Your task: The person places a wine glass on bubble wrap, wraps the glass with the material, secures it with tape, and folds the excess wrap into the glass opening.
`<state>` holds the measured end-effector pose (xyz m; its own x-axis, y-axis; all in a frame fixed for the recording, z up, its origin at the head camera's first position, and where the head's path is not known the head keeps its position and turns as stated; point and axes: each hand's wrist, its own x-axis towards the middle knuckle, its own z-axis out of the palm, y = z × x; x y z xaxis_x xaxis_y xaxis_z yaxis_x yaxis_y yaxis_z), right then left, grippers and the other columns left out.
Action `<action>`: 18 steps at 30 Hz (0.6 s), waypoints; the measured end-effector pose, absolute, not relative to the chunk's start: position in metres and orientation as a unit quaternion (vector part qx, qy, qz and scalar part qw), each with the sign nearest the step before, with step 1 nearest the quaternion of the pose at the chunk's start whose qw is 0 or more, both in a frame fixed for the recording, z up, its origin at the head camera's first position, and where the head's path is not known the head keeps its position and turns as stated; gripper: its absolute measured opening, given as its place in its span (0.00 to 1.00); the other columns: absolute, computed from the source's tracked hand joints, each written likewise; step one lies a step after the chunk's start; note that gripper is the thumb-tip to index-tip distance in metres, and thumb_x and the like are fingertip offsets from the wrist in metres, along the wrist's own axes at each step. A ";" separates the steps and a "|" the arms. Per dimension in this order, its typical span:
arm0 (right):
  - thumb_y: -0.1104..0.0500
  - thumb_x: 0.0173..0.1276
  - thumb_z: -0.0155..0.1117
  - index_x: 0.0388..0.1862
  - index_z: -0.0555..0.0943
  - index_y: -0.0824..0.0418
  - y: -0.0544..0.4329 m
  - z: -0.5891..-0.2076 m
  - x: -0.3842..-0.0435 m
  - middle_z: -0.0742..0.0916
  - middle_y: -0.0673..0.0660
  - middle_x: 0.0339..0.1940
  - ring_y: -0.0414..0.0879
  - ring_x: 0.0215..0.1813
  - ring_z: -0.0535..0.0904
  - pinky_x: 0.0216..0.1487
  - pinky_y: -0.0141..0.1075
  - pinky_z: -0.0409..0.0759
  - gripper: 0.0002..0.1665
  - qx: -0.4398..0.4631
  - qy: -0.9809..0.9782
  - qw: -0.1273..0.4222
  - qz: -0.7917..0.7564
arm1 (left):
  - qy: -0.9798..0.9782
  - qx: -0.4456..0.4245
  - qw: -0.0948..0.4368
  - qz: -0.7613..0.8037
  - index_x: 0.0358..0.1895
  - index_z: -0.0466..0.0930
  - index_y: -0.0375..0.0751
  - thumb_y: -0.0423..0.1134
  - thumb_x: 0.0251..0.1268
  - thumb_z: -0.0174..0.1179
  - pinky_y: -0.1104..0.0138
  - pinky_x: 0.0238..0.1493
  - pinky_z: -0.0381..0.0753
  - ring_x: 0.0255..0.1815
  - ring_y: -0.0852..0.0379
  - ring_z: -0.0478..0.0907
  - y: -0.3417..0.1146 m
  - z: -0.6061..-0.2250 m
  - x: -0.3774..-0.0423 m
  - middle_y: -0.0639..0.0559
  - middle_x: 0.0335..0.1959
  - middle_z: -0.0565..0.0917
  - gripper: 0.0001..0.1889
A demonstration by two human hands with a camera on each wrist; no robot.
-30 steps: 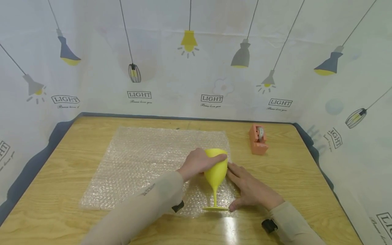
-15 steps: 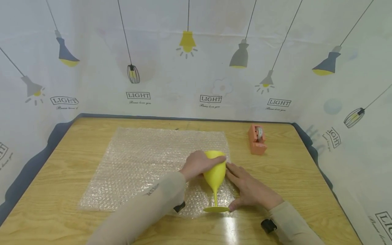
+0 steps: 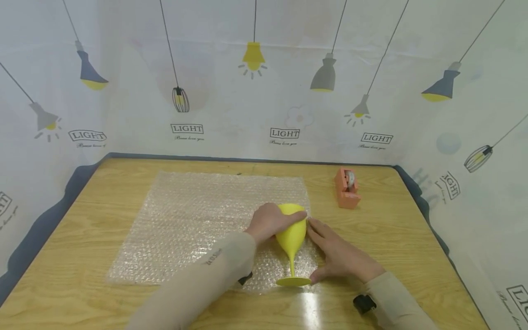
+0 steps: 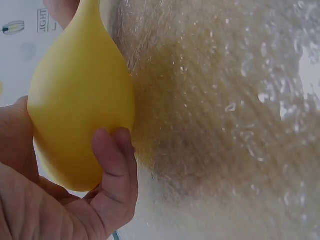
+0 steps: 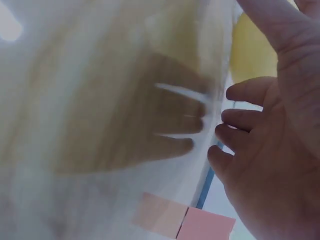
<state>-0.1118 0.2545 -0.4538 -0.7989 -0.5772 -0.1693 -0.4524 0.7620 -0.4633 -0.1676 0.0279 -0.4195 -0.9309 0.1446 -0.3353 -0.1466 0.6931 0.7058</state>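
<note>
My left hand (image 3: pixel 270 222) grips the bowl of a yellow goblet (image 3: pixel 291 236), thumb across its near side. In the left wrist view, curled fingertips (image 4: pixel 112 150) press on the goblet's bowl (image 4: pixel 82 95). The goblet's stem and round foot (image 3: pixel 293 281) point toward the near side of the table. Beneath it lies a clear sheet of bubble wrap (image 3: pixel 185 215); I cannot tell whether they touch. Beside the goblet, my right hand (image 3: pixel 344 254) is at the wrap's right edge, with its thumb near the foot. Its fingers (image 5: pixel 240 120) are loosely bent in the right wrist view, apparently holding nothing.
A pink tape dispenser (image 3: pixel 347 188) stands on the wooden table (image 3: pixel 383 220) at the back right. A pale curtain (image 3: pixel 231 105) printed with lamps surrounds the table's back and sides.
The goblet has dropped slightly in the head view and its foot has tilted, showing more of the disc. The left forearm has shifted slightly right. The right hand stays nearly still.
</note>
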 end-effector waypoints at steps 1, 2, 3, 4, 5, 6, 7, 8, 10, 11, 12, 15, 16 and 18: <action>0.29 0.50 0.77 0.84 0.50 0.68 0.255 -0.452 -0.112 0.50 0.69 0.85 0.68 0.83 0.48 0.79 0.62 0.56 0.77 -0.265 0.928 0.156 -0.211 | 0.901 0.000 0.185 0.393 0.40 0.79 0.37 0.76 0.53 0.64 0.65 0.33 0.77 0.32 0.52 0.77 0.027 -0.419 -0.167 0.48 0.34 0.82 0.40; 0.31 0.53 0.77 0.84 0.50 0.68 0.255 -0.451 -0.112 0.50 0.69 0.85 0.68 0.83 0.49 0.79 0.62 0.57 0.75 -0.249 0.930 0.158 -0.218 | 0.900 0.002 0.185 0.394 0.39 0.80 0.37 0.76 0.53 0.65 0.65 0.33 0.77 0.32 0.52 0.77 0.027 -0.419 -0.167 0.48 0.34 0.82 0.39; 0.34 0.58 0.76 0.83 0.50 0.69 0.255 -0.449 -0.112 0.51 0.70 0.85 0.68 0.83 0.50 0.78 0.62 0.58 0.71 -0.236 0.933 0.157 -0.224 | 0.900 0.003 0.185 0.396 0.39 0.80 0.37 0.76 0.53 0.65 0.65 0.32 0.77 0.32 0.52 0.77 0.027 -0.418 -0.166 0.48 0.33 0.82 0.39; 0.37 0.63 0.75 0.83 0.51 0.70 0.256 -0.448 -0.112 0.53 0.71 0.84 0.69 0.82 0.52 0.78 0.62 0.59 0.66 -0.226 0.935 0.152 -0.226 | 0.899 0.003 0.185 0.398 0.38 0.79 0.37 0.75 0.53 0.65 0.65 0.32 0.77 0.32 0.52 0.77 0.027 -0.418 -0.166 0.48 0.33 0.82 0.39; 0.41 0.67 0.73 0.82 0.53 0.72 0.256 -0.447 -0.112 0.56 0.73 0.83 0.70 0.81 0.55 0.77 0.63 0.60 0.61 -0.224 0.937 0.144 -0.225 | 0.898 0.003 0.185 0.399 0.38 0.79 0.37 0.75 0.53 0.65 0.65 0.32 0.76 0.32 0.52 0.77 0.027 -0.418 -0.166 0.48 0.33 0.81 0.38; 0.45 0.71 0.70 0.81 0.54 0.74 0.257 -0.446 -0.112 0.59 0.74 0.82 0.71 0.80 0.57 0.77 0.63 0.60 0.55 -0.222 0.939 0.137 -0.224 | 0.897 0.003 0.185 0.401 0.37 0.79 0.38 0.75 0.53 0.66 0.65 0.32 0.77 0.32 0.52 0.77 0.027 -0.418 -0.165 0.48 0.33 0.81 0.38; 0.48 0.74 0.67 0.80 0.56 0.75 0.257 -0.446 -0.112 0.61 0.75 0.80 0.71 0.79 0.59 0.76 0.63 0.61 0.50 -0.224 0.940 0.129 -0.222 | 0.897 0.002 0.184 0.401 0.37 0.79 0.38 0.75 0.53 0.66 0.65 0.32 0.76 0.32 0.52 0.77 0.027 -0.418 -0.165 0.48 0.33 0.81 0.37; 0.52 0.76 0.65 0.79 0.58 0.75 0.256 -0.445 -0.112 0.63 0.76 0.79 0.72 0.78 0.60 0.76 0.63 0.61 0.45 -0.226 0.940 0.124 -0.222 | 0.898 0.002 0.183 0.400 0.37 0.79 0.38 0.75 0.53 0.66 0.65 0.32 0.76 0.32 0.52 0.77 0.028 -0.418 -0.165 0.48 0.33 0.81 0.37; 0.57 0.78 0.62 0.78 0.61 0.76 0.256 -0.445 -0.112 0.67 0.76 0.77 0.72 0.77 0.63 0.75 0.64 0.63 0.39 -0.234 0.940 0.112 -0.222 | 0.899 0.001 0.181 0.399 0.36 0.79 0.38 0.75 0.53 0.66 0.65 0.32 0.76 0.32 0.52 0.77 0.028 -0.418 -0.166 0.48 0.33 0.81 0.37; 0.58 0.78 0.61 0.77 0.63 0.76 0.256 -0.445 -0.112 0.69 0.76 0.76 0.72 0.76 0.65 0.75 0.64 0.64 0.37 -0.239 0.939 0.106 -0.224 | 0.899 0.001 0.181 0.399 0.36 0.79 0.39 0.74 0.53 0.66 0.66 0.32 0.76 0.32 0.52 0.76 0.028 -0.419 -0.166 0.48 0.33 0.81 0.37; 0.60 0.78 0.60 0.76 0.64 0.76 0.255 -0.445 -0.112 0.70 0.76 0.74 0.72 0.75 0.66 0.74 0.63 0.65 0.35 -0.241 0.937 0.101 -0.230 | 0.899 0.000 0.181 0.399 0.36 0.79 0.39 0.74 0.53 0.66 0.66 0.32 0.76 0.32 0.52 0.76 0.028 -0.419 -0.167 0.48 0.33 0.81 0.37; 0.64 0.77 0.60 0.74 0.66 0.77 0.254 -0.444 -0.112 0.75 0.76 0.71 0.71 0.72 0.71 0.72 0.63 0.69 0.32 -0.247 0.931 0.081 -0.256 | 0.898 -0.003 0.183 0.401 0.36 0.78 0.39 0.74 0.53 0.67 0.66 0.31 0.75 0.31 0.52 0.76 0.028 -0.419 -0.167 0.48 0.33 0.81 0.36; 0.64 0.77 0.59 0.73 0.67 0.78 0.253 -0.444 -0.112 0.76 0.76 0.70 0.71 0.70 0.72 0.71 0.63 0.70 0.31 -0.247 0.929 0.075 -0.266 | 0.897 -0.004 0.185 0.401 0.36 0.78 0.39 0.74 0.53 0.66 0.66 0.31 0.75 0.31 0.53 0.76 0.028 -0.419 -0.167 0.48 0.33 0.81 0.36; 0.65 0.78 0.59 0.73 0.68 0.78 0.252 -0.444 -0.112 0.77 0.75 0.68 0.71 0.69 0.74 0.70 0.63 0.72 0.30 -0.241 0.925 0.067 -0.286 | 0.897 -0.006 0.187 0.401 0.36 0.78 0.39 0.75 0.52 0.66 0.66 0.30 0.75 0.31 0.53 0.75 0.028 -0.420 -0.167 0.47 0.33 0.81 0.37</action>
<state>-0.1120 0.2523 -0.4436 -0.8748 -0.4844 0.0144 -0.4081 0.7205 -0.5607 -0.1674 0.0281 -0.4196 -0.9300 0.1392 -0.3403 -0.1604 0.6791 0.7163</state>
